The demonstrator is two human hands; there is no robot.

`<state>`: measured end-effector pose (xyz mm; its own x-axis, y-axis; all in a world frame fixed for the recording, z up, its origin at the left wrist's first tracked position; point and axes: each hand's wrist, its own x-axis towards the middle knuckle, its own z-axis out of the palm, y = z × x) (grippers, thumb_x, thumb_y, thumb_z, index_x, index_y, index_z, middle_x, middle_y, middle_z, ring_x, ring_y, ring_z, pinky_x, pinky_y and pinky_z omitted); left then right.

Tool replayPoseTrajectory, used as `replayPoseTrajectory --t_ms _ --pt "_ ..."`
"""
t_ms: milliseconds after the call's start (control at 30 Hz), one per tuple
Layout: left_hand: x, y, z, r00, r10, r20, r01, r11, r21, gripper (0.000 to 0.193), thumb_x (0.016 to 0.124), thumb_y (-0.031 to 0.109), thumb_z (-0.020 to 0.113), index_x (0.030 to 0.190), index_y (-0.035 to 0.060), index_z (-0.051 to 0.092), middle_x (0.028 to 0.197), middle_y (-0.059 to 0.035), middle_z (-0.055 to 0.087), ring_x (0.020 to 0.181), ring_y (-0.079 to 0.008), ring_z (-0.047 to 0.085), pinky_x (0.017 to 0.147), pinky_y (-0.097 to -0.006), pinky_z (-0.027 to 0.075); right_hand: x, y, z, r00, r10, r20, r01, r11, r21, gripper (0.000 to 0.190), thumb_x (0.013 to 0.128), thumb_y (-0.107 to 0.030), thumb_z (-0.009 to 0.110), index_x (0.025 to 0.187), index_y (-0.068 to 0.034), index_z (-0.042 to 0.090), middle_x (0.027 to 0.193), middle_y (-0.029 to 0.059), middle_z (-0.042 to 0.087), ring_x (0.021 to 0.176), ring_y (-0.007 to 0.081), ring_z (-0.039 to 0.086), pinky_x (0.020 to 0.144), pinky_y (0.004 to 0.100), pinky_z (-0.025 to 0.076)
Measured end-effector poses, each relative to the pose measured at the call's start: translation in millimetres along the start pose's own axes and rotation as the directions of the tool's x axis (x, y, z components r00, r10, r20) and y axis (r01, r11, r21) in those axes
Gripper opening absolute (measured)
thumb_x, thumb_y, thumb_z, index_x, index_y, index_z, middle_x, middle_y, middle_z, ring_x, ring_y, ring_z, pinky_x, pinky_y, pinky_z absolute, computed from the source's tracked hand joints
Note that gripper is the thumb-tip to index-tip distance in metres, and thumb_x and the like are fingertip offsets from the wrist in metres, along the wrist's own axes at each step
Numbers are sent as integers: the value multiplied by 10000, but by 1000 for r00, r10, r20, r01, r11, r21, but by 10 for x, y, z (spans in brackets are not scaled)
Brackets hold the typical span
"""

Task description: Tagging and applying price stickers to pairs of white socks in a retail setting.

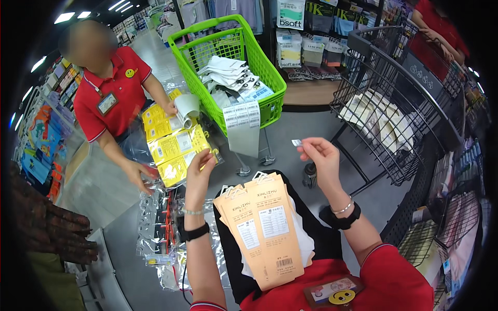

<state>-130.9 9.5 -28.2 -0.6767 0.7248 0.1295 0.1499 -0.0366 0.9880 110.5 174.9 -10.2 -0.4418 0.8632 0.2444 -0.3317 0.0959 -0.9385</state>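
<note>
My right hand (321,155) pinches a small white sticker label (296,143) between thumb and fingertips, above the floor. My left hand (200,167) is raised beside the yellow packages (181,142), its fingers loosely curled with nothing visible in them. Across my lap lies a fanned stack of tan cardboard packages (278,245) with white hooks at the top and white fabric behind. Each front card bears a printed white panel and writing. A strip of printed barcode labels (242,116) hangs over the side of the green shopping basket cart (272,77).
A co-worker (113,89) in a red shirt holds a label roll (188,110) over the yellow packages. White packages (229,74) fill part of the green cart. A black wire cart (381,97) stands right. Clear plastic bags (155,233) lie left of my legs.
</note>
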Motion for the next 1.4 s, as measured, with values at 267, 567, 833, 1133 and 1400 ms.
replayPoseTrajectory --t_ms 267,567,833,1133,1400 --pt "-1916 15 439 998 -22 -67 43 941 337 201 825 100 628 998 -4 614 877 -85 614 676 -132 542 598 -246 436 -915 222 -270 993 12 119 3 992 -126 247 834 52 568 1081 47 564 1113 75 494 877 139 615 755 239 495" --pt "-2388 98 805 977 202 68 -206 815 541 417 789 98 661 1170 -13 535 1216 -197 509 1052 -358 504 889 -386 419 -1251 252 -139 976 -27 216 99 939 -330 421 790 79 580 1201 38 499 1213 127 455 925 168 611 775 248 489" --pt "-2187 25 711 977 -113 182 127 989 -70 425 885 20 529 1300 25 439 1200 -119 531 1001 -138 540 814 -234 463 -1078 402 -98 990 54 132 -29 983 -181 515 787 53 599 1272 32 426 1273 106 411 1066 193 536 792 260 498" --pt "-2123 16 718 947 -197 256 288 874 -392 410 902 70 525 1291 3 416 1303 -144 477 1125 -218 507 955 -347 423 -1034 438 -157 996 64 67 -56 993 -108 524 762 101 588 1259 46 430 1238 97 408 888 129 577 768 229 502" --pt "-2200 -219 792 974 4 224 -5 1000 4 463 898 30 518 1339 -1 381 1335 -138 429 1159 -174 481 927 -276 426 -797 333 -423 993 -53 -107 40 992 -119 521 781 123 533 1281 62 403 1220 86 436 922 137 584 788 242 489"
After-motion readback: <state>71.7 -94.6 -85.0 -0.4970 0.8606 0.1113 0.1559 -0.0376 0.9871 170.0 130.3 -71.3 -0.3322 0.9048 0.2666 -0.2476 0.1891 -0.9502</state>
